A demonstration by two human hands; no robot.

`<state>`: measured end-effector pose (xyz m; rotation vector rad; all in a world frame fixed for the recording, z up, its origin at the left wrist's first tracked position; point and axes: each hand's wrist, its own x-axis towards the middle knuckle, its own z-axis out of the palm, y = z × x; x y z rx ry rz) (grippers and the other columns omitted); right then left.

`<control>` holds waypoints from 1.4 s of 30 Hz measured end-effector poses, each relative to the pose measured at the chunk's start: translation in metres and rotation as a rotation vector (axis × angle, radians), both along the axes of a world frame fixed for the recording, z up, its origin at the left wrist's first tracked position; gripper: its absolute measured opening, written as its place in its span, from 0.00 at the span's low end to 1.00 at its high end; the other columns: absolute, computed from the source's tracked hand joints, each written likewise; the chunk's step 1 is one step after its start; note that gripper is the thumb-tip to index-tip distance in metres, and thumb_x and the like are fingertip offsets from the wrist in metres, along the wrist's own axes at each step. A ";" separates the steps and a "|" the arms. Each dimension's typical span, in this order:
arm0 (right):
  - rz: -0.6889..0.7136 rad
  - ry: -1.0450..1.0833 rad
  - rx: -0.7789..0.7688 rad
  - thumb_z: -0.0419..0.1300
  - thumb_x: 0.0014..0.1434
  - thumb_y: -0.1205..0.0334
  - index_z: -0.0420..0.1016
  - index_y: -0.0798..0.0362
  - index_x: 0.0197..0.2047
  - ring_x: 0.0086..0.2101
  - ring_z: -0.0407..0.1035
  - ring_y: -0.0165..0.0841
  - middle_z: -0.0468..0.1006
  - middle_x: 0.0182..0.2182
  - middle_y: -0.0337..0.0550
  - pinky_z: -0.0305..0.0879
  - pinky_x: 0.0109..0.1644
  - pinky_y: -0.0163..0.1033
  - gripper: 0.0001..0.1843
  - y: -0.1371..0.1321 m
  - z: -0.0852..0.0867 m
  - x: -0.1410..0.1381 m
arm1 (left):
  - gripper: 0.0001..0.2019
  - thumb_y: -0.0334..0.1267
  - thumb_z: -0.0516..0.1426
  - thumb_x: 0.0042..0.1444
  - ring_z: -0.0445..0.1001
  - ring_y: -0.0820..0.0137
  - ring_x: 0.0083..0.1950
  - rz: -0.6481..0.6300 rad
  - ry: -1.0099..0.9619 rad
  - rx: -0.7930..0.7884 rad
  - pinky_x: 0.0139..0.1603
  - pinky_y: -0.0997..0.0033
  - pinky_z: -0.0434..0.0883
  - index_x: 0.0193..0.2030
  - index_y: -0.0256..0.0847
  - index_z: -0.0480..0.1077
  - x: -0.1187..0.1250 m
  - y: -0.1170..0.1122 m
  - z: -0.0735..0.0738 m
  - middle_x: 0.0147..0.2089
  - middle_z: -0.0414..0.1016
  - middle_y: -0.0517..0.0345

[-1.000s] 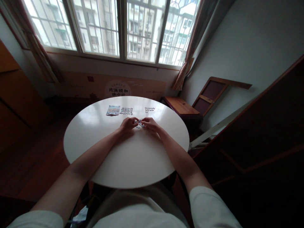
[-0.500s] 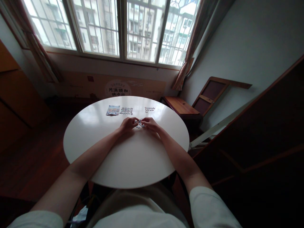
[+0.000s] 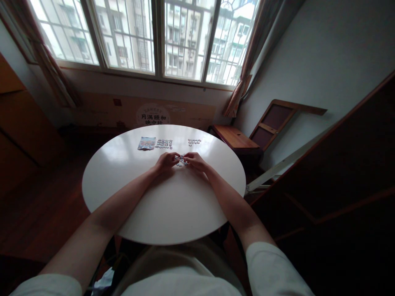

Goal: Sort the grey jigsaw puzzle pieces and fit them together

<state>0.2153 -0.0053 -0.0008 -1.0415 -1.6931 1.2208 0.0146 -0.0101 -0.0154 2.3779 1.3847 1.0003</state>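
Close together over the white round table (image 3: pixel 173 205), my two hands meet at a small heap of jigsaw puzzle pieces (image 3: pixel 182 163). My left hand (image 3: pixel 167 160) has its thumb and fingers pinched at the heap's left side. From the right, my right hand (image 3: pixel 195 160) pinches a small puzzle piece near the left fingertips. Farther back lie sorted puzzle pieces (image 3: pixel 164 144) in rows, and a smaller group of pieces (image 3: pixel 194 142) sits to their right. A colourful picture packet (image 3: pixel 147 143) lies left of the rows. What exactly is between my left fingers is too small to make out.
A wooden chair (image 3: pixel 236 137) stands beyond the table's right edge, near a folded wooden frame (image 3: pixel 274 121) against the wall. A dark panel (image 3: pixel 339 185) rises close on the right. Barred windows (image 3: pixel 132 37) and a printed banner (image 3: pixel 185 113) are behind the table.
Almost nothing differs. Both hands stay at the heap of pieces in nearly the same pose, and the rows and packet lie where they were.
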 end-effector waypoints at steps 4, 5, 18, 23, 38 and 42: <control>-0.005 -0.015 0.007 0.68 0.46 0.58 0.78 0.59 0.32 0.27 0.66 0.28 0.77 0.24 0.41 0.61 0.31 0.34 0.13 0.001 -0.001 0.000 | 0.16 0.42 0.56 0.56 0.64 0.76 0.23 -0.005 -0.002 0.001 0.28 0.75 0.57 0.46 0.37 0.79 0.000 0.000 0.000 0.21 0.69 0.63; -0.005 -0.014 0.009 0.68 0.46 0.58 0.78 0.59 0.32 0.27 0.66 0.28 0.77 0.24 0.41 0.61 0.31 0.34 0.13 0.001 -0.001 0.000 | 0.16 0.42 0.57 0.56 0.64 0.76 0.23 -0.005 -0.001 0.000 0.28 0.75 0.57 0.46 0.37 0.79 0.000 0.000 0.000 0.21 0.70 0.63; 0.004 0.010 -0.005 0.69 0.43 0.58 0.78 0.59 0.31 0.27 0.66 0.28 0.77 0.24 0.41 0.61 0.32 0.34 0.13 -0.001 0.002 -0.001 | 0.16 0.41 0.56 0.56 0.63 0.75 0.23 0.009 0.005 -0.001 0.28 0.75 0.57 0.47 0.37 0.79 0.001 0.000 -0.001 0.21 0.70 0.63; 0.002 0.010 -0.010 0.68 0.44 0.59 0.78 0.58 0.30 0.26 0.66 0.28 0.76 0.23 0.40 0.61 0.31 0.33 0.12 -0.001 0.002 -0.001 | 0.16 0.40 0.56 0.56 0.63 0.75 0.23 0.005 -0.001 -0.005 0.28 0.75 0.57 0.46 0.36 0.79 0.001 0.000 0.000 0.20 0.69 0.63; -0.015 -0.007 -0.009 0.69 0.44 0.57 0.77 0.58 0.30 0.26 0.67 0.28 0.76 0.23 0.40 0.62 0.31 0.33 0.13 -0.004 0.005 -0.002 | 0.17 0.44 0.55 0.57 0.64 0.75 0.23 0.001 -0.003 0.006 0.29 0.75 0.58 0.46 0.38 0.79 0.000 0.002 -0.003 0.21 0.70 0.63; -0.018 0.002 -0.025 0.70 0.43 0.56 0.77 0.58 0.30 0.26 0.67 0.27 0.76 0.23 0.40 0.62 0.30 0.33 0.14 -0.005 0.006 -0.002 | 0.17 0.43 0.55 0.57 0.64 0.75 0.23 0.001 0.000 -0.005 0.28 0.75 0.57 0.46 0.38 0.79 0.000 0.000 -0.001 0.20 0.70 0.63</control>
